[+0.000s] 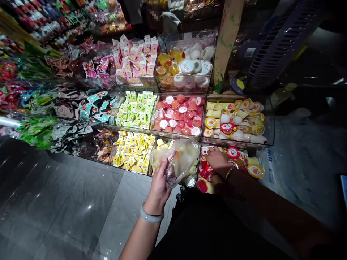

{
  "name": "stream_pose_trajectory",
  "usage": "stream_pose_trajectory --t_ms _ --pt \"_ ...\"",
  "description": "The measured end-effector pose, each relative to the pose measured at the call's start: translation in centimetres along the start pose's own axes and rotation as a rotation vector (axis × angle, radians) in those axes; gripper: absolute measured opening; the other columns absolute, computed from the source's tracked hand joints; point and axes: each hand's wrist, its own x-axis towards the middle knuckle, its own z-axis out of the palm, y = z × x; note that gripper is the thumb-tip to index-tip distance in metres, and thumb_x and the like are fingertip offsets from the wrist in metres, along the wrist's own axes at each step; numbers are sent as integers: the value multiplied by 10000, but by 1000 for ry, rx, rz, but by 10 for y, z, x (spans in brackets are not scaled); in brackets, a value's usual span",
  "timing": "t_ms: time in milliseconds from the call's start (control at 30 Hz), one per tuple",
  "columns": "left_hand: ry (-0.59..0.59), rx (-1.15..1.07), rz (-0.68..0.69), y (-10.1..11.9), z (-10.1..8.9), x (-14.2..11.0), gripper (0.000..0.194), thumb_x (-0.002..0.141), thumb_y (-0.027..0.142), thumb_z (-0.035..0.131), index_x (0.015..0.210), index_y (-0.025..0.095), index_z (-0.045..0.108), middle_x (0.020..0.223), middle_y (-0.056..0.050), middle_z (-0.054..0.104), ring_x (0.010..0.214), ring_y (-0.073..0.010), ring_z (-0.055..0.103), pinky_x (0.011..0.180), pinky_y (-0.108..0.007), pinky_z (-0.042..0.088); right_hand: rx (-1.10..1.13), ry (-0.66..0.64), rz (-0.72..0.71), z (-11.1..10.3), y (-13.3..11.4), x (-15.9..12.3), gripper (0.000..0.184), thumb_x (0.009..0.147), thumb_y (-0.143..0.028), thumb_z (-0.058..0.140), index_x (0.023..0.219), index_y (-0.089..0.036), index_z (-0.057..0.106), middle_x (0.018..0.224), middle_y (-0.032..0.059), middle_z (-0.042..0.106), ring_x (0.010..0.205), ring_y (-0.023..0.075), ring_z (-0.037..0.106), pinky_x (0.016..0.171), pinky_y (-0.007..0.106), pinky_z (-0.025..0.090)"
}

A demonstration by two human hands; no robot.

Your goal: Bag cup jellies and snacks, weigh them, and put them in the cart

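My left hand (159,180) is closed around the neck of a clear plastic bag (180,159), held over the front row of clear bins. Inside the bag I can make out pale and orange shapes. My right hand (217,160) reaches down into the front right bin (230,162) of small jelly cups with red, white and orange lids; its fingers are buried among the cups, so what they touch or hold is hidden. A pale green bangle circles my left wrist, a thin gold one my right.
Clear bins stand in tiers: red jelly cups (180,115), mixed cups (235,121), white-lidded cups (189,66), yellow packets (132,151), green packets (135,110), pink packets (135,59). Bagged sweets spread left. A fan (276,43) stands at right. Grey tiled floor lies below.
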Motion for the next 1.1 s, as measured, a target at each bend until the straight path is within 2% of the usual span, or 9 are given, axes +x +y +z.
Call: stream_pose_trajectory --t_ms 200,367,533,667,767,900,967,1033,1100 --pt "-77 48 -70 5 7 5 501 808 446 773 1209 173 648 524 116 353 399 -34 256 377 -138 259 18 6 13 -2 4 17 237 799 -97 632 997 -131 758 928 200 740 1082 335 599 1072 516 292" --pt "-70 57 -104 6 8 10 459 764 446 812 1122 203 659 529 115 367 388 -26 273 366 -126 243 22 100 31 -3 3 -4 379 778 -77 628 1149 -125 686 1040 175 701 1082 307 598 1120 521 277" --pt "-15 127 -107 6 6 17 454 664 459 886 976 199 682 544 98 428 382 -18 332 374 -134 251 349 441 286 -15 -10 -27 389 768 -80 642 1149 -161 630 1201 168 601 1130 302 578 1013 457 443" --pt "-39 175 -68 7 10 20 451 682 449 878 1039 225 717 521 95 437 364 -31 359 368 -149 265 768 740 371 -38 -55 -24 334 761 -159 682 1077 -225 593 1142 86 603 1073 256 599 949 405 498" --pt "-63 205 -64 8 15 15 304 749 380 834 998 235 739 549 59 539 390 -61 457 374 -166 319 971 644 270 -42 -104 -8 352 694 -145 727 1013 -234 608 1074 45 624 980 222 628 874 329 521" --pt "-117 244 -79 11 19 3 275 781 302 797 1026 194 741 843 -57 744 647 -153 685 467 -191 451 948 437 184 -38 -150 0 402 702 -48 654 1066 -217 654 1108 65 663 1006 217 650 895 304 517" --pt "-149 239 -139 13 17 0 356 807 338 780 1121 182 718 705 -16 696 547 -121 635 425 -173 405 886 450 84 -37 -154 -12 321 780 -85 640 1068 -220 681 1166 74 673 1061 219 640 946 321 502" --pt "-161 212 -147 15 12 0 385 838 362 758 1178 193 693 507 80 515 381 -63 463 374 -152 334 848 533 5 -33 -145 -36 175 899 -177 606 1032 -223 710 1199 74 679 1109 213 625 994 337 480" --pt "-181 197 -141 16 7 2 399 862 367 738 1221 207 671 475 112 418 344 -46 366 358 -144 302 816 586 87 -20 -128 -69 160 956 -215 566 1001 -228 719 1099 57 707 1044 197 643 961 334 491"
